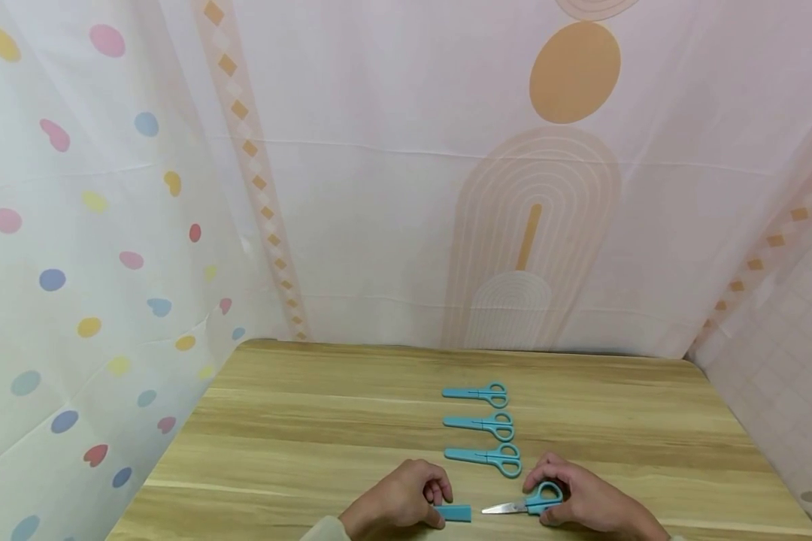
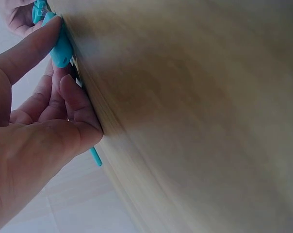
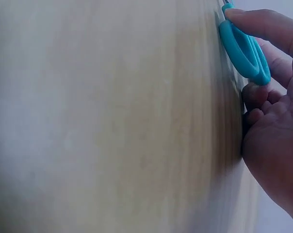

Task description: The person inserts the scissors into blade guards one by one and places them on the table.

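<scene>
Near the table's front edge my left hand [image 1: 409,496] pinches a blue scissors sheath [image 1: 455,513] between thumb and fingers; the sheath [image 2: 63,51] also shows up close in the left wrist view. To its right, my right hand [image 1: 585,497] grips small blue-handled scissors [image 1: 544,499] by the handle loops. Their bare metal blades point left at the sheath's open end, a short gap apart. In the right wrist view the handle loops [image 3: 243,53] sit between the thumb and fingers, low against the wood.
Three sheathed blue scissors lie in a column behind my hands: the nearest scissors [image 1: 480,455], the middle scissors [image 1: 477,422] and the farthest scissors [image 1: 474,393]. They rest on a wood-grain table [image 1: 298,421]. Patterned curtains [image 1: 379,225] hang behind and at both sides.
</scene>
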A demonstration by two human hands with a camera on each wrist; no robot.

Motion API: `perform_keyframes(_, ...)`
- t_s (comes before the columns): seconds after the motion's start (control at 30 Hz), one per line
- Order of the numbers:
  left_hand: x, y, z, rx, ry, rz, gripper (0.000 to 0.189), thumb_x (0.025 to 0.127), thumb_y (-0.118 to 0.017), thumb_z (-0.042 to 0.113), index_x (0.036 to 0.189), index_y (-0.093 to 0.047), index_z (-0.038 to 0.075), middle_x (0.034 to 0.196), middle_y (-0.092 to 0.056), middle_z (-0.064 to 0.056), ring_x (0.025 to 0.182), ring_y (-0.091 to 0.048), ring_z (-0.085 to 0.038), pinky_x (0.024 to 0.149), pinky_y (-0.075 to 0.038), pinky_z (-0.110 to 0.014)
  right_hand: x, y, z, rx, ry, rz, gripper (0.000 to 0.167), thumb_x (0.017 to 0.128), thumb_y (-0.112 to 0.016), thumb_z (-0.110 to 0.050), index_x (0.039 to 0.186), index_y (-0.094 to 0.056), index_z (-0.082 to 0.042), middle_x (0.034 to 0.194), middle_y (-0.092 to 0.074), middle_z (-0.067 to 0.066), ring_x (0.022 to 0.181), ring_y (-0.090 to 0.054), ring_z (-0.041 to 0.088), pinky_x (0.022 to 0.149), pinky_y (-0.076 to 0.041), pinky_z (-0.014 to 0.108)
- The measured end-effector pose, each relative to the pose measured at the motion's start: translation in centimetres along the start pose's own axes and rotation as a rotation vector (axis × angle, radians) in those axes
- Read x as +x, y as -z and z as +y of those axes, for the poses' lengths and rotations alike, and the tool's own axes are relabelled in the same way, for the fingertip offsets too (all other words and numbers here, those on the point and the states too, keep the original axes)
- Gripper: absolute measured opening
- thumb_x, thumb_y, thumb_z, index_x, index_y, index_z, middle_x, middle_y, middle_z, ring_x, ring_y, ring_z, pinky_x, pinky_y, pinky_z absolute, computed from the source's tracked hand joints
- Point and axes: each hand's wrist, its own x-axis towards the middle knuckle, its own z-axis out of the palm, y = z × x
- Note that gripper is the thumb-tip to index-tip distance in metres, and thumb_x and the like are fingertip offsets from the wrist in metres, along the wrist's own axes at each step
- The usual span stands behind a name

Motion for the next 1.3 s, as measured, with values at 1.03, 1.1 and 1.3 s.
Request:
perform_keyframes(1.03, 0.18, -0.12, -0.06, 0.043, -0.039, 0.025, 0.02, 0.077, -0.08, -0.003, 0.083, -0.067, 0.011, 0.073, -0.056, 0.005, 0.067, -0.048, -0.002, 0.064, -0.044, -0.019, 0.34, 0.23, 0.14, 0.018, -0.021, 0.002, 0.019, 0.097, -0.063, -0.016, 0.112, -0.067, -0.006, 0.096, -0.063, 0.0, 0.077, -0.049, 0.0, 0.066, -0.044, 0.023)
perform_keyframes(1.1, 0.17, -0.15, -0.09, 0.041, -0.039, 0.026, 0.019, 0.078, -0.08, -0.003, 0.083, -0.068, 0.011, 0.073, -0.055, 0.006, 0.067, -0.048, -0.002, 0.064, -0.043, -0.019, 0.35, 0.31, 0.2, 0.009, 0.005, -0.003, 0.018, 0.098, -0.061, -0.015, 0.111, -0.067, -0.006, 0.095, -0.062, -0.002, 0.076, -0.049, 0.0, 0.064, -0.044, 0.023)
perform_keyframes(1.3, 0.0, -0.06, -0.33, -0.021, -0.028, 0.008, 0.015, 0.081, -0.078, -0.001, 0.084, -0.069, 0.011, 0.073, -0.055, 0.007, 0.067, -0.049, -0.004, 0.063, -0.042, -0.019, 0.13, 0.58, 0.31, 0.029, 0.012, -0.013, 0.018, 0.1, -0.057, -0.013, 0.113, -0.066, -0.004, 0.103, -0.064, 0.001, 0.085, -0.052, 0.003, 0.071, -0.044, 0.023)
